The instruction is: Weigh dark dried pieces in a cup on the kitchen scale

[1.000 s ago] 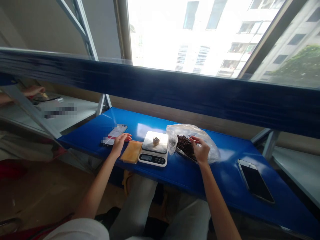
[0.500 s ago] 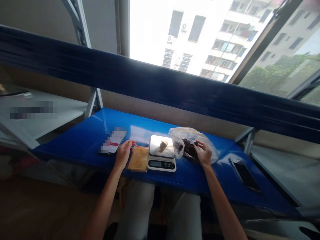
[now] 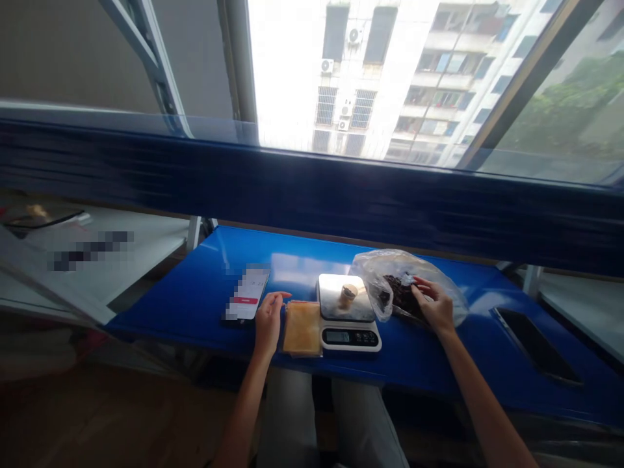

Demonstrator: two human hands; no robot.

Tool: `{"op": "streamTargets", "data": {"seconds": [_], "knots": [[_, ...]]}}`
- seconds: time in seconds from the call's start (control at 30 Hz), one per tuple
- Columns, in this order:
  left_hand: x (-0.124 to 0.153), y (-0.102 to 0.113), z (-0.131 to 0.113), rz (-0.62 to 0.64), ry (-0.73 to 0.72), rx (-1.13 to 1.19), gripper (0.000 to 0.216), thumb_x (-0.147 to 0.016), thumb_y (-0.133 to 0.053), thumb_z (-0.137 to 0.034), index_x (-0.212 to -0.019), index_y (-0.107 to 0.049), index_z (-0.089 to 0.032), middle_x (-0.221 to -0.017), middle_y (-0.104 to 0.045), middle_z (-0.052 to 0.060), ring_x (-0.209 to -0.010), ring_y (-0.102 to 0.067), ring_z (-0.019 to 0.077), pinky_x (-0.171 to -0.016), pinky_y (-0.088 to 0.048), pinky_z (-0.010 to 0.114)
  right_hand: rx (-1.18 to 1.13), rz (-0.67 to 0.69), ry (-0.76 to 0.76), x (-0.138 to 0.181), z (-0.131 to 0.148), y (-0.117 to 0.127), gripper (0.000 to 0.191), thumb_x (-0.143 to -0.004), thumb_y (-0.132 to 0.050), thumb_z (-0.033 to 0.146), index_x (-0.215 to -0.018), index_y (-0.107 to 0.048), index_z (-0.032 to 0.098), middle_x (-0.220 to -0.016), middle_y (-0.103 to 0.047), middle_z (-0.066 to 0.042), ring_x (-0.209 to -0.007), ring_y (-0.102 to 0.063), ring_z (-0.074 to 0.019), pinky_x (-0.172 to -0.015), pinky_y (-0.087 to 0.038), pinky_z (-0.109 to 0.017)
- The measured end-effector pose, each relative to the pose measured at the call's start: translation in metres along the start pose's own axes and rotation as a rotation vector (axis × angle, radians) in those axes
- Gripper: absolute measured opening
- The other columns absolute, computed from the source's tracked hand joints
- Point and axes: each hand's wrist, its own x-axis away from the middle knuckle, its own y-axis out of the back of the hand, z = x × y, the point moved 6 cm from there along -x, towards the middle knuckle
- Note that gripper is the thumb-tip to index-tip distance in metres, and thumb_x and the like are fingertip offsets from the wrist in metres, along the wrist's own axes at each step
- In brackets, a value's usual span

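Note:
My left hand [image 3: 270, 316] hovers at the left edge of a stack of yellowish flat packets [image 3: 302, 330], fingers curled together and nothing visible in them. Beside the packets stands a white digital kitchen scale [image 3: 350, 311] with a lit display. On its metal plate is a small tan cup-like piece [image 3: 348, 294]. To the right, a clear plastic bag [image 3: 451, 286] lies open with dark, dried-looking pieces [image 3: 397, 298] inside. My right hand [image 3: 433, 305] reaches into the bag, thumb and fingers bent at the pieces near a shiny whitish patch [image 3: 407, 279]. What its fingertips pinch cannot be made out.
A phone with a lit screen [image 3: 250, 296] lies left of my left hand. Another dark phone [image 3: 536, 344] lies to the right on the blue table [image 3: 195, 286]. A dark blue beam [image 3: 312, 195] crosses behind the table. White shelves [image 3: 141, 234] flank it.
The camera view has shifted, so the table things appear farther right and slightly lower. Both hands keep about the same places by the packets and in the bag.

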Motion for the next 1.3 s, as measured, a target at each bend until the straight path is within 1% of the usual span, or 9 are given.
{"op": "streamTargets", "data": {"seconds": [0.1,0.27,0.4,0.6,0.7,0.87,0.93,1.1,1.3], "knots": [[-0.001,0.005,0.001,-0.015,0.014,0.023,0.028,-0.083,-0.048,-0.040,-0.083,-0.066,-0.018,-0.095,-0.065,0.005,-0.091,-0.058,0.0198,-0.081,-0.044,0.030,0.004,0.021,0.080,0.003,0.017,-0.002,0.031,-0.076,-0.061,0.041,-0.093,-0.071,0.017,-0.093,-0.069,-0.011,-0.076,-0.065,-0.0211,-0.071,-0.055,-0.038],[-0.008,0.014,0.005,-0.038,0.036,0.024,0.031,-0.081,-0.049,-0.043,-0.084,-0.067,-0.018,-0.097,-0.066,0.005,-0.091,-0.059,0.0207,-0.083,-0.044,0.032,0.016,0.034,0.162,0.006,0.037,-0.009,0.023,-0.076,-0.062,0.038,-0.081,-0.072,0.018,-0.092,-0.068,-0.011,-0.088,-0.064,-0.0247,-0.073,-0.054,-0.040],[-0.013,0.020,0.006,-0.050,0.023,0.027,0.030,-0.080,-0.050,-0.044,-0.082,-0.067,-0.018,-0.096,-0.066,0.006,-0.093,-0.059,0.0213,-0.084,-0.044,0.032,-0.034,0.073,0.187,0.008,0.046,-0.016,0.023,-0.078,-0.063,0.040,-0.082,-0.071,0.019,-0.087,-0.070,-0.009,-0.084,-0.064,-0.0236,-0.073,-0.054,-0.039],[-0.014,0.025,-0.001,-0.076,0.031,0.021,0.030,-0.078,-0.050,-0.042,-0.081,-0.066,-0.018,-0.094,-0.066,0.006,-0.093,-0.059,0.0212,-0.083,-0.045,0.032,-0.035,0.091,0.219,0.012,0.057,-0.020,0.030,-0.073,-0.068,0.049,-0.081,-0.071,0.021,-0.082,-0.071,-0.007,-0.077,-0.065,-0.0233,-0.072,-0.053,-0.039],[-0.013,0.026,-0.005,-0.067,0.031,0.000,0.029,-0.079,-0.050,-0.041,-0.080,-0.066,-0.018,-0.094,-0.066,0.006,-0.093,-0.059,0.0208,-0.082,-0.046,0.032,-0.018,0.044,0.202,0.013,0.060,-0.018,0.030,-0.073,-0.068,0.049,-0.081,-0.071,0.021,-0.081,-0.072,-0.007,-0.077,-0.066,-0.0237,-0.073,-0.052,-0.039],[-0.013,0.030,-0.007,-0.075,0.020,-0.022,0.029,-0.079,-0.048,-0.040,-0.080,-0.066,-0.018,-0.094,-0.067,0.006,-0.092,-0.059,0.0201,-0.080,-0.046,0.030,-0.051,0.015,0.110,0.014,0.062,-0.015,0.036,-0.076,-0.066,0.043,-0.104,-0.068,0.021,-0.084,-0.073,-0.006,-0.078,-0.068,-0.0219,-0.069,-0.052,-0.035],[-0.013,0.031,-0.008,-0.079,0.016,-0.024,0.029,-0.080,-0.048,-0.040,-0.080,-0.066,-0.017,-0.094,-0.067,0.006,-0.092,-0.059,0.0200,-0.079,-0.046,0.030,-0.074,0.010,0.094,0.014,0.064,-0.013,0.036,-0.078,-0.065,0.041,-0.108,-0.066,0.020,-0.086,-0.073,-0.006,-0.078,-0.068,-0.0210,-0.067,-0.052,-0.033],[-0.010,0.031,-0.008,-0.076,0.033,-0.038,0.029,-0.080,-0.048,-0.040,-0.081,-0.066,-0.017,-0.095,-0.067,0.006,-0.091,-0.059,0.0197,-0.080,-0.046,0.029,-0.057,-0.019,0.062,0.015,0.065,-0.007,0.036,-0.077,-0.064,0.041,-0.105,-0.067,0.018,-0.086,-0.073,-0.008,-0.076,-0.068,-0.0203,-0.068,-0.054,-0.033],[-0.005,0.028,-0.011,-0.066,0.043,-0.017,0.029,-0.079,-0.049,-0.040,-0.081,-0.066,-0.017,-0.094,-0.068,0.007,-0.092,-0.060,0.0205,-0.082,-0.047,0.031,0.013,0.000,0.065,0.017,0.059,-0.005,0.036,-0.077,-0.064,0.045,-0.098,-0.071,0.017,-0.085,-0.074,-0.010,-0.075,-0.069,-0.0220,-0.063,-0.053,-0.032]]}}
